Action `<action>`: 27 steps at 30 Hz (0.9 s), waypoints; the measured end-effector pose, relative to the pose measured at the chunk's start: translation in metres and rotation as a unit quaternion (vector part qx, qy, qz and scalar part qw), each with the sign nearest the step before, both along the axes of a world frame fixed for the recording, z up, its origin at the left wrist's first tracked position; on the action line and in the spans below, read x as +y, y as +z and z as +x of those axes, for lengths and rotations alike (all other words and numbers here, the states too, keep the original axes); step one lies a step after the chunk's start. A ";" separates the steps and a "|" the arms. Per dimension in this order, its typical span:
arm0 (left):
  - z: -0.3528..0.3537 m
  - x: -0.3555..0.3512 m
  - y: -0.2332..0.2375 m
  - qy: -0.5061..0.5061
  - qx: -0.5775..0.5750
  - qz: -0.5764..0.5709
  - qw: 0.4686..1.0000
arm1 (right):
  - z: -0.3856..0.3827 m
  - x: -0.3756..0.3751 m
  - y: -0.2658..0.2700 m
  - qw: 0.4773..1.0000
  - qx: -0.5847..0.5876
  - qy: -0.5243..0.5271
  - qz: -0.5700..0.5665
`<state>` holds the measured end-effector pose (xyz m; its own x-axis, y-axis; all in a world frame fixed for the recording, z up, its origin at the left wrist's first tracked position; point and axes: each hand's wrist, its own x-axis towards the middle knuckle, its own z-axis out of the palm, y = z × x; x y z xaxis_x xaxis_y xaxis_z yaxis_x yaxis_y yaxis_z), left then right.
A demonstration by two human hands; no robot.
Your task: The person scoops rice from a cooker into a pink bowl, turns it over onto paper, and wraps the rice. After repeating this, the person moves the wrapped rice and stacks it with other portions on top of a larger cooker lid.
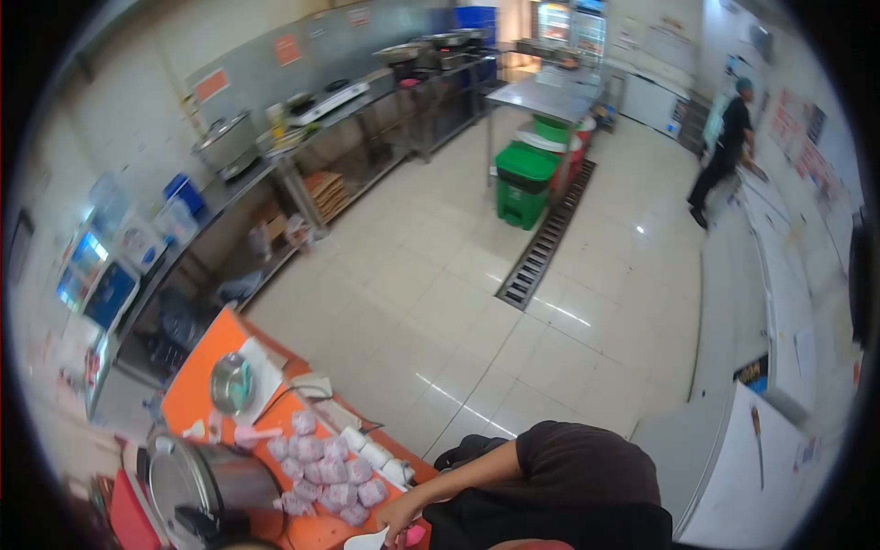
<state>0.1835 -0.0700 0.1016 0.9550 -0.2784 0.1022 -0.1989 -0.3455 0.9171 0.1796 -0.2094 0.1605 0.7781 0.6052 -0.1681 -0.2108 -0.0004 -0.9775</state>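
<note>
My right hand [396, 518] reaches in at the bottom from a dark short sleeve. Its fingers are closed around a white paddle-like utensil [367, 541], partly cut off by the lower frame edge. A small bright pink thing [415, 533] shows beside the fingers. Just left of the hand, several paper-wrapped bundles [332, 471], white with pink print, are heaped on the orange table [206, 367]. A row of white rolled or cup-like pieces [374, 454] lies behind them. My left hand does not show.
A large lidded metal cooker [206, 481] stands left of the bundles. Farther back sits a steel bowl [231, 383] with something green inside. Green bins [525, 183] stand by a floor drain [550, 240]. A person in dark clothes [729, 142] stands at the white counter on the right.
</note>
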 end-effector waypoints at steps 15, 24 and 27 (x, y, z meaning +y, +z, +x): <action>-0.029 -0.045 0.009 -0.264 0.141 -0.062 0.952 | -0.084 -0.088 -0.015 0.946 0.142 -0.290 0.033; -0.042 -0.036 -0.002 -0.271 0.291 -0.202 0.895 | -0.120 -0.084 -0.007 0.940 0.179 -0.289 0.034; -0.047 -0.034 -0.004 -0.262 0.329 -0.240 0.875 | -0.121 -0.084 -0.009 0.942 0.165 -0.291 0.033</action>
